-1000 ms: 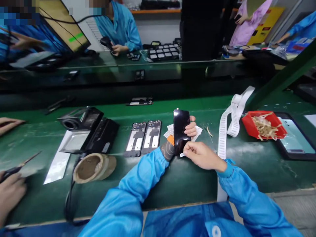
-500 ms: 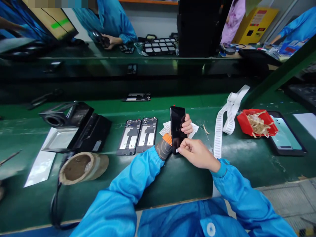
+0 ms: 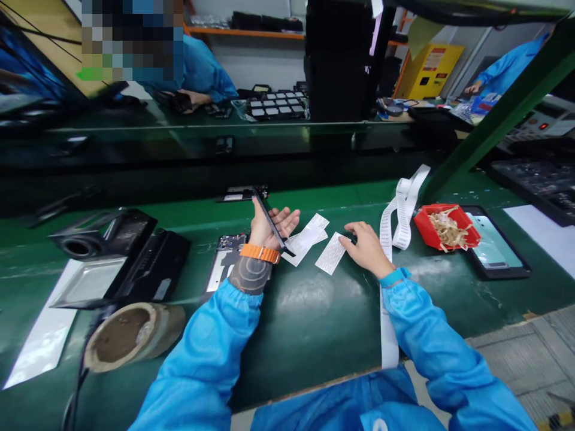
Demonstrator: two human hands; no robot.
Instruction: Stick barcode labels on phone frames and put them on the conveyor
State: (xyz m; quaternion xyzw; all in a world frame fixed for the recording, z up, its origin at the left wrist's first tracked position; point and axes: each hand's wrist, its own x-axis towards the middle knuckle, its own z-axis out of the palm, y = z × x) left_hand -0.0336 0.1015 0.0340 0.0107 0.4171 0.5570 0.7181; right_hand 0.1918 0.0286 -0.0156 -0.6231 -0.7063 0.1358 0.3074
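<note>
My left hand [image 3: 268, 226] holds a black phone [image 3: 272, 222] tilted on edge above the green bench [image 3: 314, 299], its screen turned away to the left. My right hand [image 3: 366, 246] rests fingers-down on the bench to the right, touching a small white sticker sheet [image 3: 331, 252]. Two more white sheets [image 3: 308, 238] lie between the hands. A phone frame [image 3: 224, 258] lies flat just left of my left wrist, partly hidden by it.
A long white label strip [image 3: 395, 218] runs down the bench right of my right hand. Beyond it are a red tray [image 3: 444, 228] of peeled strips, a black machine [image 3: 117, 248] at left and a tape roll [image 3: 130, 335]. A person in blue works across the bench.
My right hand let go of the phone's lower end and moved right onto the white sheet. My left hand tilted the phone from upright to edge-on. The view shifted up.
</note>
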